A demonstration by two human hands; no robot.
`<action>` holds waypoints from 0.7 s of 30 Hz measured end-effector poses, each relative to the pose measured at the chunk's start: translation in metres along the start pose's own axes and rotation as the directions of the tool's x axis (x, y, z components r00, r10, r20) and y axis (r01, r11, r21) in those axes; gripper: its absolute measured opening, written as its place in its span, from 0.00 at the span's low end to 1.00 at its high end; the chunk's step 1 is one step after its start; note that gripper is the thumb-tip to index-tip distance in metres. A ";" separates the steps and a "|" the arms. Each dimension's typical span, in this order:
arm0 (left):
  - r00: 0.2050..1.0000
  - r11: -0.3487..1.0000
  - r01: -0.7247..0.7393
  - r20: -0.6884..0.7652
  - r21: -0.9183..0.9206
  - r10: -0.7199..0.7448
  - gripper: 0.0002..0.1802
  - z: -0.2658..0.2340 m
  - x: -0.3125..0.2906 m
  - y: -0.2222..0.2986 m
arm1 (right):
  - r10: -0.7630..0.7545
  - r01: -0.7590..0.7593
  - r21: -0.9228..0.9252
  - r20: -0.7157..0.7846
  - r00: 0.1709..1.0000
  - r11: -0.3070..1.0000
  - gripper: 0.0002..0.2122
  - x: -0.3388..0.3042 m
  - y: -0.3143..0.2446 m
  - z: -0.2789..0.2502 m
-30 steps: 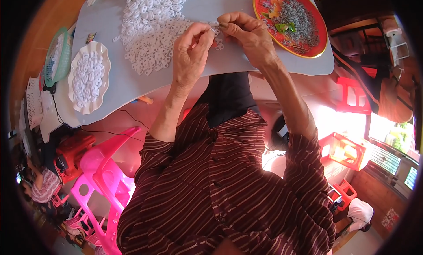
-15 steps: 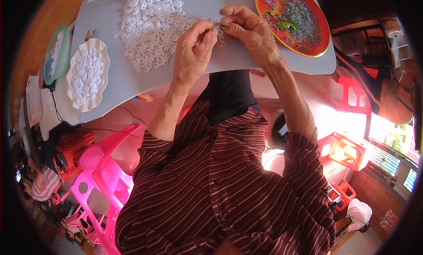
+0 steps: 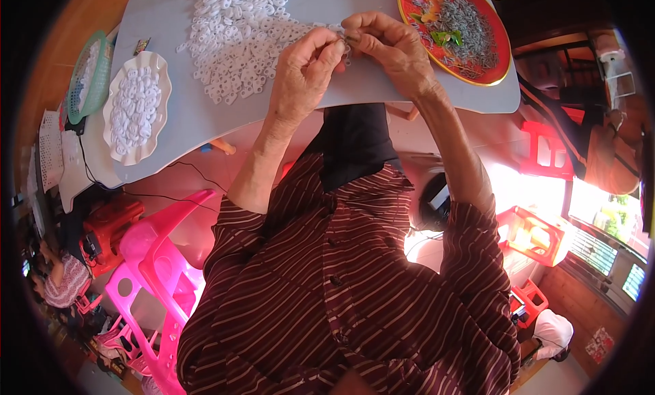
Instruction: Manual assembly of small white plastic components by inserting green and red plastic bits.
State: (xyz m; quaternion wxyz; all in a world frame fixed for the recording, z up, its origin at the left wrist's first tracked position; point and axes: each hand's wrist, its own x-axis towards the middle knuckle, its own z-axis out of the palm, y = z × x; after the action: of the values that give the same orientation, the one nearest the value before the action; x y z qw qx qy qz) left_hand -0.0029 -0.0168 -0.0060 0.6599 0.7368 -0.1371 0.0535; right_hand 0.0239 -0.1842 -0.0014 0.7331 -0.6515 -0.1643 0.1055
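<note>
the left hand (image 3: 303, 71) is pinching narrowly, its thumb and forefinger closing on a small piece (image 3: 343, 40) that is mostly hiding behind the fingertips. the right hand (image 3: 402, 57) is meeting it at the same spot, thumb and forefinger lying close together; whether it is gripping anything itself, i cannot tell. both hands are hovering over the near edge of a grey table (image 3: 184, 111). just beside the left hand, a spread of small white loops (image 3: 235, 60) is lying loose, thickening toward the far side. near the right hand, a red plate (image 3: 503, 40) with a yellow rim is holding a heap of thin grey bits (image 3: 467, 36). well to the left, a white wavy-edged dish (image 3: 164, 98) is holding white pieces (image 3: 136, 105), and a green basket (image 3: 99, 88) is standing tilted beside it. below the table, a pink chair (image 3: 160, 251) is standing on the floor.
</note>
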 end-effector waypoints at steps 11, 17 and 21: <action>0.994 0.994 -0.095 -0.050 0.049 0.097 0.07 0.003 0.000 0.006 | -0.041 0.028 -0.187 -0.064 0.997 0.982 0.08 -0.002 -0.009 0.011; 0.989 0.988 -0.126 -0.061 0.086 0.132 0.06 0.004 0.001 0.000 | -0.060 0.036 -0.183 -0.127 0.990 0.983 0.11 -0.001 -0.004 0.012; 1.000 1.000 -0.021 -0.011 0.011 0.021 0.06 0.000 0.001 0.004 | -0.073 0.065 -0.116 -0.068 0.995 0.991 0.10 -0.001 -0.002 0.005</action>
State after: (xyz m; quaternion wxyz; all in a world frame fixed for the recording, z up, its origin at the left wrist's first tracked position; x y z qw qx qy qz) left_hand -0.0032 -0.0175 -0.0022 0.6561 0.7385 -0.1408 0.0652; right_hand 0.0211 -0.1800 0.0015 0.7034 -0.6896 -0.1658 0.0470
